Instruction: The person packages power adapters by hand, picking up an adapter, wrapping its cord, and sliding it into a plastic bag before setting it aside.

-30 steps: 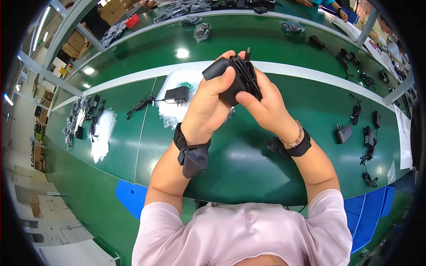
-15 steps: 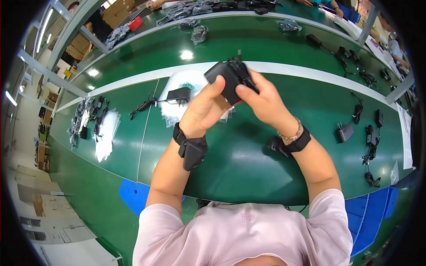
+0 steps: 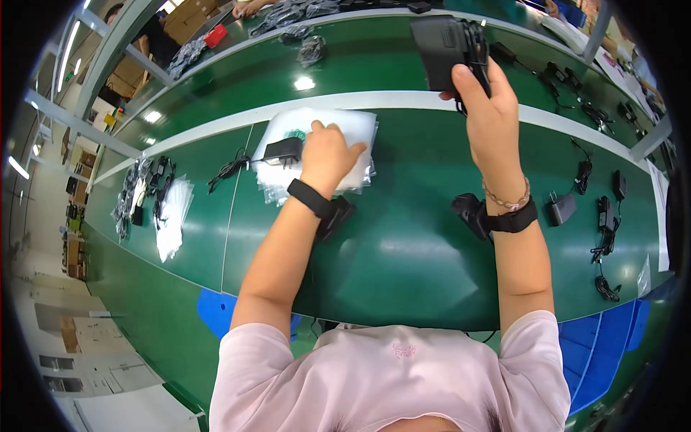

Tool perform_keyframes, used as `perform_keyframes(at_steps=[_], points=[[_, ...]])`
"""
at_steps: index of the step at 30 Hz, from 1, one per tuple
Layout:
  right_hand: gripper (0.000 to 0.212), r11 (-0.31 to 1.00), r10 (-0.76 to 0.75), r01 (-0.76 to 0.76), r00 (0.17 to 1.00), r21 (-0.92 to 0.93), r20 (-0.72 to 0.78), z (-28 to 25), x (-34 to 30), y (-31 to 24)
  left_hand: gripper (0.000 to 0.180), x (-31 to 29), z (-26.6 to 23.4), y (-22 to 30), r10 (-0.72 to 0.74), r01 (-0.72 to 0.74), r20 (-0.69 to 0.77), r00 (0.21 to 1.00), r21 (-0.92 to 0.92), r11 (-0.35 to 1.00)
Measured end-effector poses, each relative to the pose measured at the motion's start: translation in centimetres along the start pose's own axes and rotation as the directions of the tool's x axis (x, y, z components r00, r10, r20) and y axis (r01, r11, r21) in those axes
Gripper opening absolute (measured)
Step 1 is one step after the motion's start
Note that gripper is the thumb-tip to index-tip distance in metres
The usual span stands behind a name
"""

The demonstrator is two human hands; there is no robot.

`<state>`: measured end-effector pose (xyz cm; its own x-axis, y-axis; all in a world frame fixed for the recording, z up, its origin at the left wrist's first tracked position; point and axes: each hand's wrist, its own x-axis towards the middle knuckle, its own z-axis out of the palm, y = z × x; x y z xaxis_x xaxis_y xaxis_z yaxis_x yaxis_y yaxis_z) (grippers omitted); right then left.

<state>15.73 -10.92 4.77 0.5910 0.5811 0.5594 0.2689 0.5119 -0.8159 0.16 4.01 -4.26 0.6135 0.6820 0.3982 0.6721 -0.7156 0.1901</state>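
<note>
My right hand [image 3: 489, 108] is raised at the upper right, its fingers and thumb closed round a black power adapter [image 3: 440, 54]. The adapter's coiled black cable [image 3: 476, 54] is bunched against its side, under the fingers. Lower down and to the left, my left hand [image 3: 329, 155] rests over a stack of clear plastic bags [image 3: 360, 129]. Its thumb sticks out to the side, the fingers bend toward the bags, and nothing shows in its grasp. A second black power adapter [image 3: 283, 150] lies on the stack just left of this hand, its cable [image 3: 229, 171] trailing onto the green table.
At left lie more clear bags [image 3: 173, 219] and several bagged cables [image 3: 129, 191]. Several adapters [image 3: 563, 207] with cables are on the right side. A white ledge [image 3: 403, 101] crosses the table, with wrapped items [image 3: 312, 50] beyond it. Another person's hand [image 3: 248, 9] is at the far edge.
Both hands held the adapter together; they have parted. My right hand has carried it up and right, while my left hand has let go and come down onto the bags.
</note>
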Motion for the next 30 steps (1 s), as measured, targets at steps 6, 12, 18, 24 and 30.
perform_keyframes(at_steps=[6,12,18,24,30], points=[[0.030,0.999,-0.018,0.019,0.999,-0.040,0.033,-0.5,0.3,-0.1,0.031,1.8,1.9,-3.6,0.048,-0.053,0.165,0.985,0.023,0.998],[0.032,0.995,-0.061,0.064,0.997,-0.081,0.041,-0.9,0.4,0.6,0.028,2.7,-1.1,-5.1,-0.062,0.156,0.337,0.939,-0.257,0.954],[0.032,0.990,-0.094,0.101,0.993,-0.104,0.070,-0.3,0.3,0.5,0.037,2.6,-2.9,-6.5,-0.354,0.521,0.387,0.852,-0.548,0.654],[0.026,0.950,0.262,-0.276,0.959,0.148,0.106,0.1,-0.2,0.2,0.040,1.0,-3.0,-5.3,-0.274,0.506,0.433,0.858,-0.803,0.314],[0.022,0.607,0.652,-0.691,0.716,0.393,0.250,0.1,-3.1,1.1,0.043,-1.9,-1.9,4.0,-0.067,0.252,0.325,0.943,-0.570,0.782]])
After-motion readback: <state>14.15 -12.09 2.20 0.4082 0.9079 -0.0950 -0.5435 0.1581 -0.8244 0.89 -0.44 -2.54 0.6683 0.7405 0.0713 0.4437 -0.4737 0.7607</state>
